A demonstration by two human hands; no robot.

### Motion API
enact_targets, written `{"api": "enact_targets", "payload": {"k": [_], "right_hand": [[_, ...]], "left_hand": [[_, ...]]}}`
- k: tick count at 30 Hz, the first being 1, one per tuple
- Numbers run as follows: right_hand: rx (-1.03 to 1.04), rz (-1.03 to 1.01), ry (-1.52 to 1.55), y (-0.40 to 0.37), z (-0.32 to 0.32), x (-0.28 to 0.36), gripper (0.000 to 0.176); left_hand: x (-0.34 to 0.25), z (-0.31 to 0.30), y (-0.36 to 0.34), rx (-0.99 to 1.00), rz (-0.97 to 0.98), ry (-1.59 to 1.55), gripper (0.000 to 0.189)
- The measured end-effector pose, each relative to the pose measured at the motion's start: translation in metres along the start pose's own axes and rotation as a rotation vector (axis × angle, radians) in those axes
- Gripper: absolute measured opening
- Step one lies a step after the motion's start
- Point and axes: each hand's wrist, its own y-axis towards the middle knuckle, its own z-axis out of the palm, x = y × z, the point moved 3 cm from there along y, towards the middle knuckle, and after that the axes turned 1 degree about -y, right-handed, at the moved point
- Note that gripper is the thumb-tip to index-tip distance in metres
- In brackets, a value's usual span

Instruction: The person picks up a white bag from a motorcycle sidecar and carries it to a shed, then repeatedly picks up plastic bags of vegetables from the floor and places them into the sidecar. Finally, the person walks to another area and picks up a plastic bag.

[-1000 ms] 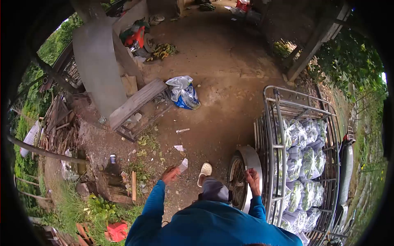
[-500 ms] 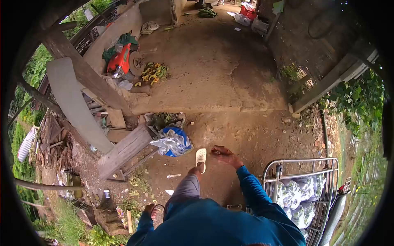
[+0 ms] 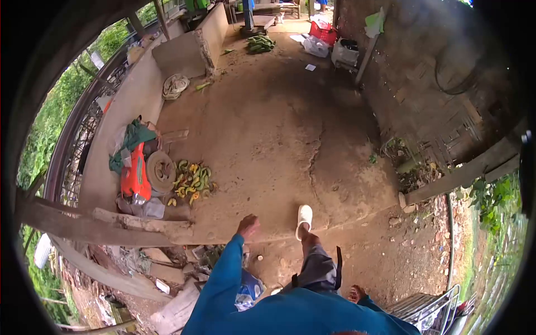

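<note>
My left hand [image 3: 248, 226] swings out in front on a blue sleeve, above the edge of the raised dirt floor [image 3: 251, 190]. Its fingers look loosely curled, and nothing shows in them. Low at my right side, my right hand [image 3: 357, 293] hangs partly hidden by its sleeve, fingers slightly apart and holding nothing visible. It is nearest to a metal rack [image 3: 430, 304] at the lower right. One foot in a white clog [image 3: 304, 220] is on the raised floor. Below my left arm a blue and white plastic bag [image 3: 249, 290] is partly covered.
Yellow-green bananas [image 3: 192, 180] lie left, beside a round, disc-like object [image 3: 161, 172] and a red-orange object [image 3: 135, 176]. Green bananas [image 3: 260, 44] and a red crate [image 3: 322, 34] are farther back. A low wall [image 3: 125, 100] runs left; a wooden post [image 3: 463, 178] stands right.
I have moved forward onto the raised floor. My left hand has swung forward and my right hand back. The bananas are closer, and the rack and bag have slid toward the bottom of the view.
</note>
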Motion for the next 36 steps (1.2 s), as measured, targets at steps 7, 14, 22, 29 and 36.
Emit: {"api": "enact_targets", "payload": {"k": [7,14,22,29,36], "right_hand": [[0.058,-0.07,-0.164,0.036,0.12,0.262,0.026],[0.269,-0.493,-0.341,0.002,0.351,0.727,0.027],[0.39,-0.888,-0.45,0.039,0.515,1.013,0.018],[0.11,-0.145,-0.471,0.033,0.478,1.045,0.027],[0.14,-0.42,-0.686,0.161,0.461,1.148,0.029]], "left_hand": [[-0.086,-0.003,0.117,0.228,-0.583,0.279,0.023],[-0.184,-0.053,0.206,-0.08,-0.702,-0.286,0.025],[-0.19,-0.111,0.427,-0.229,-0.884,-0.333,0.019],[-0.339,-0.152,0.68,-0.158,-0.592,-0.392,0.021],[-0.465,-0.177,0.975,-0.312,-0.045,-0.384,0.027]]}}
